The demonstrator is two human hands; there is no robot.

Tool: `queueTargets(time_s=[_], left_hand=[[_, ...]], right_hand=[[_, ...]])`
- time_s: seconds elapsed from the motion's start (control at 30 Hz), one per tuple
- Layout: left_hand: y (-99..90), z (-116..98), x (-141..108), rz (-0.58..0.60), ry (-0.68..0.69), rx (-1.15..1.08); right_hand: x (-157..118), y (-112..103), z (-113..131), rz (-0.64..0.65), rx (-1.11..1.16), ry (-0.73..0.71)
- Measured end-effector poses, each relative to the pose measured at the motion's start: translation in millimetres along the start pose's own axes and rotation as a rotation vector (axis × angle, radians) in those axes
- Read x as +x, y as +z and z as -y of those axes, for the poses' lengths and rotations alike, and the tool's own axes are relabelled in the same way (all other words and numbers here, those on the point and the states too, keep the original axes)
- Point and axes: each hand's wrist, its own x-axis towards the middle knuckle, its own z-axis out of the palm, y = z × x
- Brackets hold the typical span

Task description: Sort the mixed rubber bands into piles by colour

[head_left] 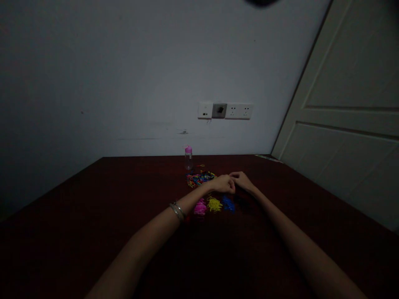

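Observation:
My left hand [223, 184], with bangles [177, 211] on its wrist, reaches across to the right over the small bands. Its fingers are curled closed, and what they hold, if anything, is hidden. Just beside it, my right hand [242, 180] has thumb and fingers pinched together on something too small to make out. A mixed heap of colourful rubber bands [199, 178] lies behind my left wrist. Nearer to me are sorted piles of pink bands [200, 207], yellow bands [214, 204] and blue bands [228, 204]. A bit of red [187, 219] shows beside my left forearm, and a dark pile [244, 203] is hardly visible.
A clear bottle with a pink cap [188, 158] stands behind the mixed heap on the dark red table [140, 178]. Beyond is a pale wall with sockets [238, 111]. A white panelled door [343, 124] rises on the right. The light is dim.

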Motion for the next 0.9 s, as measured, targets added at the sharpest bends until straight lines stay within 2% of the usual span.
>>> queueTargets(time_s=[0.13, 0.27, 0.37, 0.47, 0.53, 0.63, 0.7, 0.9], left_hand=[[2.4, 7.3, -0.5, 0.002, 0.012, -0.038], [-16.7, 34.2, -14.9, -0.123, -0.029, -0.195], [-40.8, 63.5, -35.5, -0.359, -0.103, -0.299], [-63.3, 96.4, -64.3, -0.615, -0.258, -0.402], [-73.2, 117.7, -84.6, -0.768, -0.350, -0.453], [-78.2, 143.0, -108.2, -0.906, -0.485, -0.560], [-76.7, 152.9, -116.0, -0.933, -0.494, -0.582], [-69.2, 155.7, -115.0, -0.821, -0.418, -0.399]], right_hand=[[-0.7, 0.0, 0.9, 0.000, -0.008, 0.015], [-1.8, 0.4, 2.5, -0.006, -0.050, 0.037], [-1.9, 0.3, 2.9, -0.011, -0.063, 0.069], [-1.1, 0.1, 2.0, -0.015, -0.068, 0.081], [-0.5, 0.1, 0.7, -0.015, -0.070, 0.083], [0.2, 0.3, -1.4, -0.019, -0.077, 0.086], [0.3, 0.4, -2.2, -0.020, -0.086, 0.082], [2.5, 1.4, 0.6, -0.009, -0.136, 0.091]])
